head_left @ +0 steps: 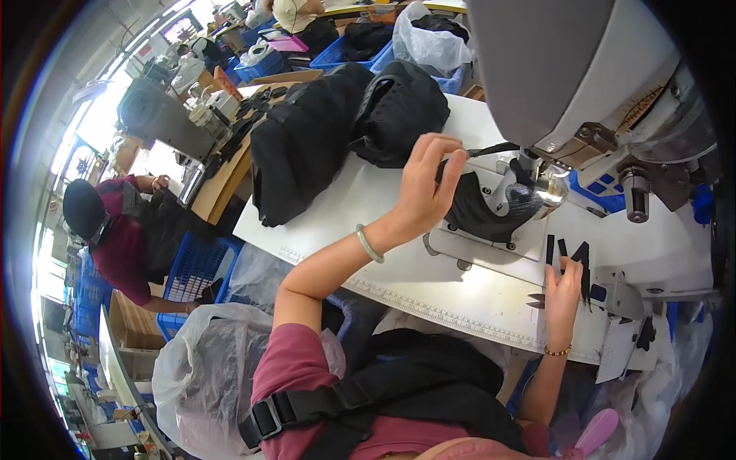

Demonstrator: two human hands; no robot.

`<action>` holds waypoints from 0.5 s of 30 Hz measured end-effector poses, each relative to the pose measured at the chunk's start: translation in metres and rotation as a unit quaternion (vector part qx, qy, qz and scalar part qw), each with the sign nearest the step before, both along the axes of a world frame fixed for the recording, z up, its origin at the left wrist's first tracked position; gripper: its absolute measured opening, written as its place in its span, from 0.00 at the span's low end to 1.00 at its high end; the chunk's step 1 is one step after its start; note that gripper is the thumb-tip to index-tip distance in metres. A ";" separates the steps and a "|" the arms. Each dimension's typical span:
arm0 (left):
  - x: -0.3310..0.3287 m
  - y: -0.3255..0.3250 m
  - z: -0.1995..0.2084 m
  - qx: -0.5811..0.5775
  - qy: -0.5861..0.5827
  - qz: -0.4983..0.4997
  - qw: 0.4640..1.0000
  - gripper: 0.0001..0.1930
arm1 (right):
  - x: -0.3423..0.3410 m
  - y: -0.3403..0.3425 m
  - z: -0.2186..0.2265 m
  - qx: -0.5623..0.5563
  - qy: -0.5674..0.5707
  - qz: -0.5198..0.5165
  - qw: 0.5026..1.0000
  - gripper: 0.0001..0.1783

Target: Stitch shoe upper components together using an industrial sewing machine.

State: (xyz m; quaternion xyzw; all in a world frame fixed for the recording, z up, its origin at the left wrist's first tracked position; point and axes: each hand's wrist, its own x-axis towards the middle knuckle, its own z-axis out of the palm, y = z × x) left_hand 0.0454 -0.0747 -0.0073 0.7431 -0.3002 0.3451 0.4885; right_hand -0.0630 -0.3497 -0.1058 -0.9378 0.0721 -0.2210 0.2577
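Note:
At the head of a grey sewing machine (560,61), my left hand (429,184) is raised with bent fingers, pinching the end of a narrow black strap (494,149) that runs toward the needle area. Below that strap, a curved black fabric piece (491,211) lies on the machine bed, close to my left fingertips. My right hand (563,295) rests on the white table to the right. Its fingers reach among several short black strips (584,264). Two dark pointed blades, like thread snips (535,300), stick out from its palm side.
Black bags (314,138) are heaped on the table's far left. A ruler scale (429,310) runs along the near edge. Clear plastic bags (222,368) and a blue crate (201,268) stand at left. Another person (115,230) works at a machine there.

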 end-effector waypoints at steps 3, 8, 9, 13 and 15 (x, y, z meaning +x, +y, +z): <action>-0.010 -0.002 0.003 0.027 -0.105 -0.036 0.993 0.03 | 0.001 -0.008 -0.007 0.061 0.014 0.013 0.998 0.11; -0.045 -0.018 -0.013 0.102 -0.181 -0.130 0.970 0.08 | 0.005 -0.012 -0.005 0.072 0.003 0.015 0.997 0.08; -0.053 -0.019 -0.019 0.092 -0.172 -0.157 0.968 0.08 | 0.009 -0.005 0.000 0.074 0.010 0.013 0.997 0.07; -0.064 -0.033 -0.043 0.220 -0.157 -0.266 0.925 0.09 | 0.013 -0.006 0.002 0.125 0.004 0.012 0.992 0.06; -0.065 -0.040 -0.056 0.278 -0.057 -0.285 0.916 0.07 | 0.006 -0.003 0.010 0.316 0.046 0.032 0.947 0.04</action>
